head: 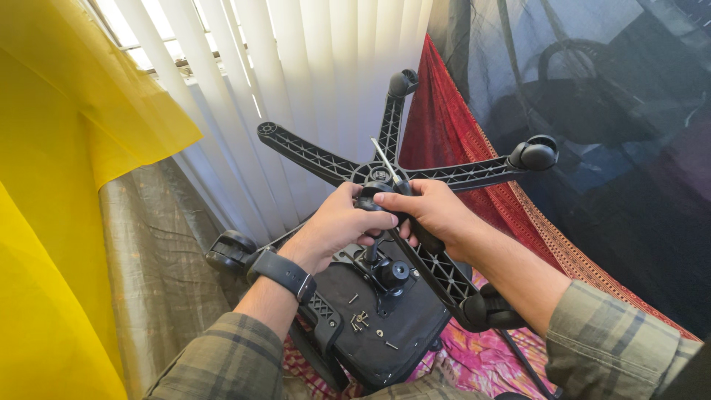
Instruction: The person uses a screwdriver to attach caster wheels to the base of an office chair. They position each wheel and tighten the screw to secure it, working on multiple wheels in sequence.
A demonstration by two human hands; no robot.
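Observation:
A black five-armed chair base with castor wheels is held up in front of me, its underside ribs facing me. My left hand, with a dark watch on the wrist, grips a black castor wheel near the hub. My right hand clasps the arm of the base beside it, with a thin metal tool sticking up from between the fingers. Beneath lies the upturned black chair seat with its metal mechanism and several loose screws.
White vertical blinds hang behind the base. A yellow cloth fills the left, a red patterned cloth and dark netting the right. A pink floral fabric lies under the seat.

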